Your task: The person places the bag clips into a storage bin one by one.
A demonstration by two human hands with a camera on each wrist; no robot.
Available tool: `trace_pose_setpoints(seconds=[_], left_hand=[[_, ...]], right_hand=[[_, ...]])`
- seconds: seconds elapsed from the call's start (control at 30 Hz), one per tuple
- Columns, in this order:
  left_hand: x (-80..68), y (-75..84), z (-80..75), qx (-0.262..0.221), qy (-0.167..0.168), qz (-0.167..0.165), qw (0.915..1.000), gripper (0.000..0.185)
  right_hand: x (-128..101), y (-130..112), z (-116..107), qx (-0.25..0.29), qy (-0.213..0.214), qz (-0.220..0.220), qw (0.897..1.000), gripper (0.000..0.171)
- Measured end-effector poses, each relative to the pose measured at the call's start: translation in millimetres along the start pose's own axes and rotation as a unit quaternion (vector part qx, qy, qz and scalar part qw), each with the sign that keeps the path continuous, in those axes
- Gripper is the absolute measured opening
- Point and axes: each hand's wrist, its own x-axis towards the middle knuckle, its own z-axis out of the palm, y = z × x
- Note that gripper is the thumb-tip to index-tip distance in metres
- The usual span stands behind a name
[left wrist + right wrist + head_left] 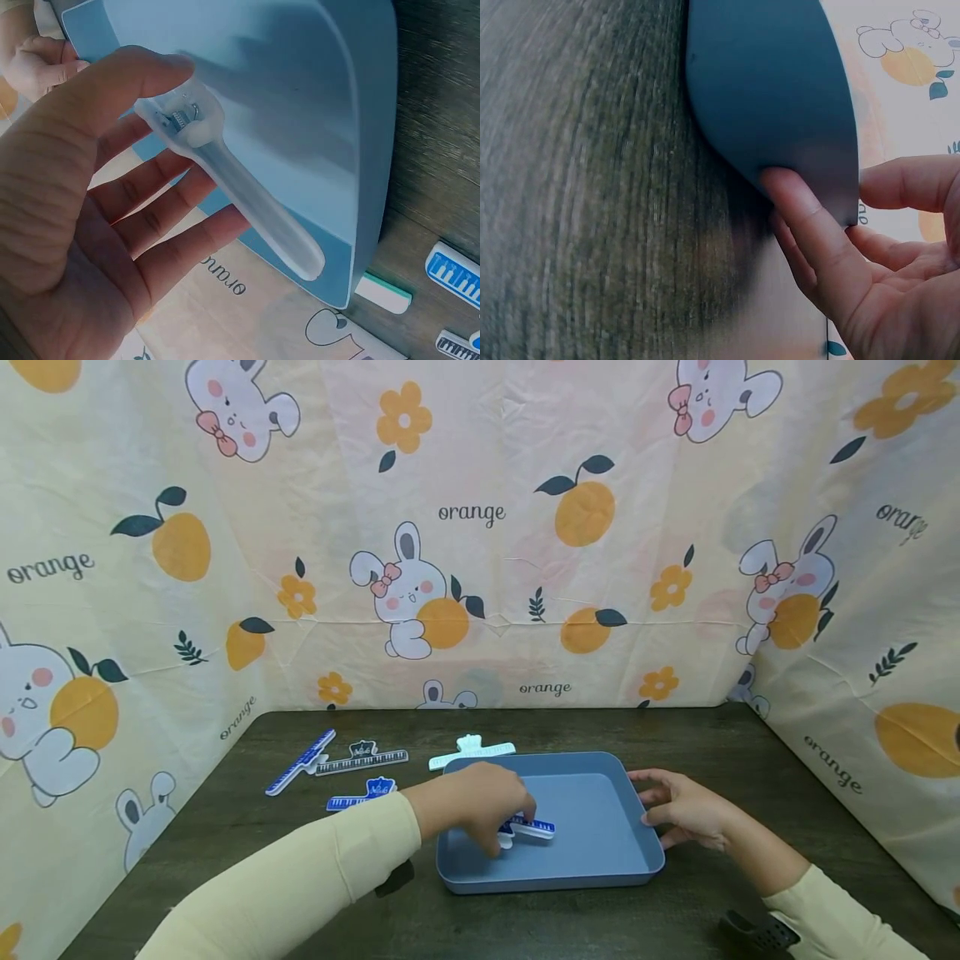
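Observation:
My left hand (491,802) pinches a blue-and-white clip (534,827) with a piano-key pattern, over the blue tray (600,860). In the left wrist view, the white back of this clip (266,214) and its metal spring show, with the thumb on its grip end and the fingers on the other side. My right hand (690,808) holds the tray by its right wall. The right wrist view has a fingertip pressed on the outer tray wall (772,97) and the thumb at the rim.
Left of the tray on the dark wooden table (247,860) lie a blue clip (302,763), a black clip (362,761) and another blue clip (362,797). A mint-green clip (472,749) lies behind the tray's back left corner. A patterned cloth (495,568) hangs around the table.

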Motion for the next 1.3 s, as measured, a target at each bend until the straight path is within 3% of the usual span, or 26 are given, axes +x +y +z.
trace_pose_setpoints(seconds=[0.97, 1.3], left_hand=[[43.9, 9.2, 0.1, -0.04, -0.048, -0.014, 0.998, 0.046], [58.5, 8.4, 6.8, -0.055, -0.069, -0.025, 0.9958, 0.055]], right_hand=[[0, 0, 1, -0.002, 0.004, 0.003, 1.0, 0.078], [0, 1, 0, -0.004, 0.005, 0.003, 1.0, 0.079]])
